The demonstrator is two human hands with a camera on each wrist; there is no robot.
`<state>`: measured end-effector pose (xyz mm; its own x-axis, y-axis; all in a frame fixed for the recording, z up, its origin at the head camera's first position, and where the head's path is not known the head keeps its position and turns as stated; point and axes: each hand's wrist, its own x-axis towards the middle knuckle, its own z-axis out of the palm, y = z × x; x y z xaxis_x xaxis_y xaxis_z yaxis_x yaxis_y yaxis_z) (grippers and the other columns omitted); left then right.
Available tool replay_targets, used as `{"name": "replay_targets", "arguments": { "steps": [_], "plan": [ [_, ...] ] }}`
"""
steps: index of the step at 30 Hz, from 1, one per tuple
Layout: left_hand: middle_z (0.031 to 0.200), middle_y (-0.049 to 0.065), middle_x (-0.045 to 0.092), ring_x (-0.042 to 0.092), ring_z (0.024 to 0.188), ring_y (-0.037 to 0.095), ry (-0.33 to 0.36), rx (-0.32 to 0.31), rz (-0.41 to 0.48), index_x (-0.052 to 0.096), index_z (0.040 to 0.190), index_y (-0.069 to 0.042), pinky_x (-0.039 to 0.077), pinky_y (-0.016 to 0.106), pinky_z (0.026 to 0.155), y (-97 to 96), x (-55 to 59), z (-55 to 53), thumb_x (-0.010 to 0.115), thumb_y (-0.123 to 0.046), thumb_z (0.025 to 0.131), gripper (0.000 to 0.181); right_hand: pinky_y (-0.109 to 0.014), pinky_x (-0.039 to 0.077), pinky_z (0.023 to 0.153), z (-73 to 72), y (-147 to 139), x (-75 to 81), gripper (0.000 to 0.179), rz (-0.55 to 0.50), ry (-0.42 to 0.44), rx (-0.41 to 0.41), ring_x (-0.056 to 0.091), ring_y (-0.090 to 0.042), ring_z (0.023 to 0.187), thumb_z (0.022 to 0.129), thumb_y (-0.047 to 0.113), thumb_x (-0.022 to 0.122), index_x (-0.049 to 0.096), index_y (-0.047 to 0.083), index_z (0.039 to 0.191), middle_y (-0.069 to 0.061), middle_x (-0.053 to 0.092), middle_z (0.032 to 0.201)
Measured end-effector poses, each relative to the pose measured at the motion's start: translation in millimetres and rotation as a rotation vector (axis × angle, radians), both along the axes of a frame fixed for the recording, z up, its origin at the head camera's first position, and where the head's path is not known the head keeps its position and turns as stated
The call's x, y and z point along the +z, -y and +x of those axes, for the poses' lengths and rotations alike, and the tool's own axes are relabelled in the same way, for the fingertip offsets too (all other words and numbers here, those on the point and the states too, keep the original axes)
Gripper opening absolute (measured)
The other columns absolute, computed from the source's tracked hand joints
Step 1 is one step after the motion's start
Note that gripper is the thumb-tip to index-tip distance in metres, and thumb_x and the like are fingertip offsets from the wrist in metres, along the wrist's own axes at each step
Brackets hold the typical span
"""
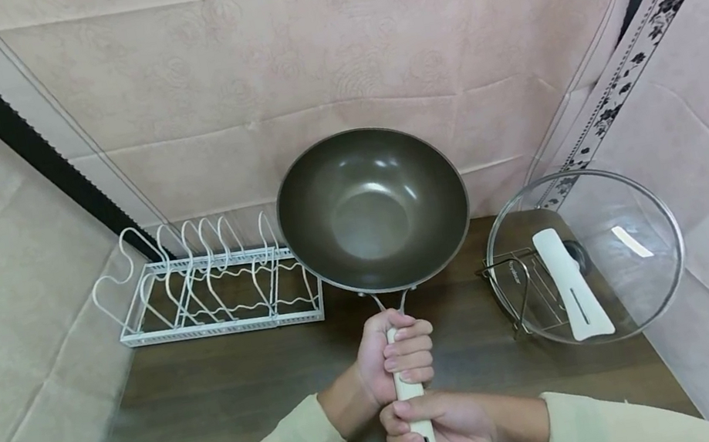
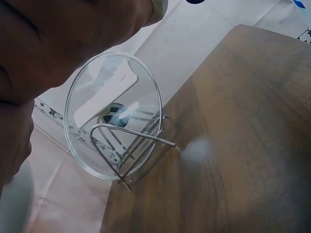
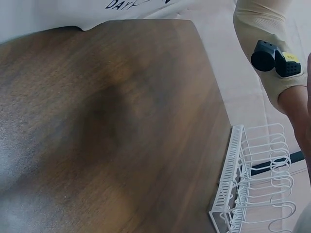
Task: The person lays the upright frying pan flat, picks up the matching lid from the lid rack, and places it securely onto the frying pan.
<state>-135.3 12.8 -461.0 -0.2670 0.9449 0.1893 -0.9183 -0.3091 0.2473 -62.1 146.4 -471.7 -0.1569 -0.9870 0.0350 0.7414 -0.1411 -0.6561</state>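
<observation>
Both hands grip the long white handle [image 1: 410, 386] of a deep wok [image 1: 370, 210] with a dark grey-brown inside. My left hand [image 1: 396, 351] wraps the handle's upper part, near the metal fork that joins it to the pan. Just below it, my right hand [image 1: 440, 429] holds the lower part, its thumb lying across the handle. The wok's inside faces the head camera and no contents show in it. Its lower left rim overlaps the right end of a white wire dish rack [image 1: 224, 327] in the head view.
On the right, a glass lid [image 1: 646, 281] with a slotted white handle piece [image 1: 573, 286] leans in a metal wire stand [image 1: 522, 295]. Everything stands on a dark wooden table [image 1: 216, 400]. Pale cloth hangs [image 1: 332, 45] behind and at both sides.
</observation>
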Motion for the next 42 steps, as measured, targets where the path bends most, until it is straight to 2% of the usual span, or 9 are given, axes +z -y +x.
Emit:
{"name": "replay_targets", "arguments": {
  "steps": [7, 12, 14, 22, 27, 30, 36, 42],
  "plan": [
    [0.047, -0.011, 0.018, 0.027, 0.036, 0.002, -0.012, 0.011, -0.008, 0.026, 0.064, -0.020, 0.023, 0.017, 0.043, 1.2, -2.8, -0.3, 0.045, -0.029, 0.092, 0.035, -0.028, 0.044, 0.098, 0.9, 1, -2.4, 0.026, 0.020, -0.012, -0.018, 0.050, -0.004, 0.087, 0.111, 0.047, 0.033, 0.046, 0.029, 0.099, 0.014, 0.046, 0.083],
    [0.047, -0.011, 0.018, 0.025, 0.036, 0.003, -0.014, 0.010, -0.004, 0.026, 0.064, -0.020, 0.024, 0.017, 0.043, 1.6, -4.2, -0.8, 0.044, -0.029, 0.094, 0.036, -0.028, 0.046, 0.100, 1.2, 1, -5.7, 0.031, 0.002, -0.048, -0.041, 0.056, -0.004, 0.092, 0.112, 0.046, 0.027, 0.050, 0.028, 0.103, 0.014, 0.053, 0.088],
    [0.047, -0.011, 0.019, 0.026, 0.036, 0.003, -0.013, 0.009, -0.007, 0.027, 0.064, -0.019, 0.025, 0.016, 0.043, 1.7, -4.9, -0.5, 0.039, -0.028, 0.096, 0.035, -0.028, 0.046, 0.101, 1.4, 2, -6.3, 0.034, -0.013, -0.057, -0.045, 0.059, -0.005, 0.096, 0.112, 0.046, 0.025, 0.053, 0.028, 0.107, 0.013, 0.058, 0.093],
    [0.047, -0.010, 0.019, 0.026, 0.036, 0.003, -0.007, 0.014, 0.010, 0.027, 0.065, -0.019, 0.025, 0.017, 0.043, 1.6, -7.1, -2.1, 0.043, -0.028, 0.095, 0.035, -0.033, 0.046, 0.111, -0.1, 2, -9.2, 0.045, -0.030, -0.070, -0.047, 0.065, -0.014, 0.120, 0.111, 0.050, 0.021, 0.056, 0.025, 0.125, 0.007, 0.069, 0.120],
    [0.048, -0.010, 0.018, 0.025, 0.037, 0.003, 0.010, 0.010, 0.022, 0.027, 0.065, -0.019, 0.024, 0.017, 0.044, 3.2, -8.5, -2.3, 0.039, -0.028, 0.096, 0.034, -0.038, 0.041, 0.118, -1.7, 0, -8.3, 0.060, -0.029, -0.055, -0.014, 0.055, -0.022, 0.137, 0.110, 0.055, 0.014, 0.040, 0.017, 0.149, -0.002, 0.062, 0.143],
    [0.048, -0.010, 0.018, 0.025, 0.037, 0.003, 0.010, 0.011, 0.021, 0.027, 0.065, -0.018, 0.026, 0.017, 0.044, 3.6, -8.9, -2.4, 0.040, -0.027, 0.096, 0.034, -0.040, 0.037, 0.121, -2.6, -2, -8.8, 0.070, -0.027, -0.042, 0.001, 0.049, -0.027, 0.144, 0.108, 0.059, 0.013, 0.028, 0.011, 0.157, -0.007, 0.053, 0.153],
    [0.048, -0.010, 0.017, 0.022, 0.037, 0.004, -0.001, 0.023, 0.017, 0.027, 0.065, -0.018, 0.029, 0.016, 0.044, 3.0, -9.6, -2.8, 0.043, -0.027, 0.094, 0.035, -0.039, 0.035, 0.121, -4.2, -8, -12.2, 0.080, -0.014, -0.037, 0.027, 0.043, -0.030, 0.148, 0.105, 0.066, 0.011, 0.026, 0.008, 0.158, -0.009, 0.048, 0.157],
    [0.048, -0.010, 0.017, 0.022, 0.037, 0.003, 0.007, 0.026, 0.010, 0.028, 0.065, -0.018, 0.031, 0.016, 0.043, 3.8, -10.4, -1.9, 0.039, -0.027, 0.096, 0.034, -0.043, 0.030, 0.126, -9.6, -23, -13.6, 0.079, 0.025, -0.068, 0.030, 0.042, -0.026, 0.150, 0.106, 0.065, 0.014, 0.029, 0.007, 0.156, -0.009, 0.048, 0.157]
  ]
}}
